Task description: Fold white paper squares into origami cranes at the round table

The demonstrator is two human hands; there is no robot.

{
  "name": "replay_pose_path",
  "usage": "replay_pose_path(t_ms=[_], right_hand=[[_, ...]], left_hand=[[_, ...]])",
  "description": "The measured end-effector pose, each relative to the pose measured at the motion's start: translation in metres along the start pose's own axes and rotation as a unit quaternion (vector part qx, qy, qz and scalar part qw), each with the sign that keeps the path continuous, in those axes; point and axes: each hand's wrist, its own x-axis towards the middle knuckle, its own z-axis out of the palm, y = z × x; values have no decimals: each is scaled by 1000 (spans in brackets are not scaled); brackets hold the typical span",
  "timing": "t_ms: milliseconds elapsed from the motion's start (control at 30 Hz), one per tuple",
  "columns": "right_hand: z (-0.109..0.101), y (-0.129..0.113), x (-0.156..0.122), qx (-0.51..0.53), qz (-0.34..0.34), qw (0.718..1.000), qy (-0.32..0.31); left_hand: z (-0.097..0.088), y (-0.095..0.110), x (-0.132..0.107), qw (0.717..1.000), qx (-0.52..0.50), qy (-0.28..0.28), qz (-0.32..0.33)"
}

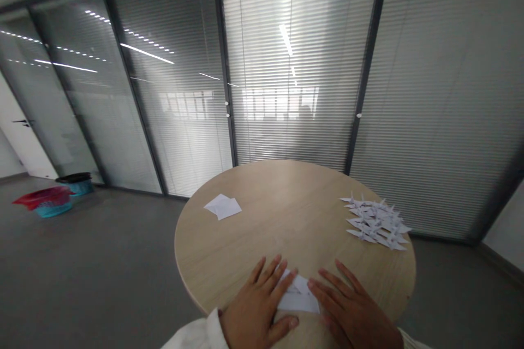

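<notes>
A partly folded sheet of white paper (301,301) lies near the front edge of the round table, between my two hands. My left hand (262,302) rests on its left side with fingers spread, the index finger lying across the fold. On the right side, my right hand (350,302) has its fingers stretched out, and the index fingertip touches the paper's upper right part. Both hands are palm down, and they cover parts of the paper's sides.
The round wooden table (278,212) bears loose white sheets (223,206) at left and a cluster of folded paper cranes (376,222) at right. Behind stands a glass partition with blinds (295,65). A red-lined blue basket (51,204) and a black-lined basket (77,182) sit on the floor.
</notes>
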Motion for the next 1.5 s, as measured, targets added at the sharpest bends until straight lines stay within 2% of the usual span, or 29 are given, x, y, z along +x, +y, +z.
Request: replay_pose_path(t_ms=[67,233,467,567,733,933,1100,1200,1333,1500], right_hand=[[6,-1,0,-4,5,1000,7],[12,-2,1,8,31,999,-23],[8,5,11,34,61,995,-65],[4,9,16,59,61,993,-84],[-2,6,20,96,52,987,-118],[-1,4,10,141,25,986,-87],[2,8,-2,174,-27,980,-96],[1,8,-4,195,-19,976,-95],[-6,9,-2,218,-14,967,-128],[-15,8,0,238,-31,964,-111]], left_hand=[[0,2,-1,1000,-9,-3,-15],[1,4,-8,1000,-11,19,-15],[-7,5,-14,1000,20,24,-3],[-9,10,-13,998,29,50,9],[6,15,-9,994,14,105,12],[23,18,0,987,33,158,8],[26,19,2,983,47,175,17],[27,19,2,982,47,182,17],[24,22,2,981,59,185,7],[19,27,-3,979,86,181,47]])
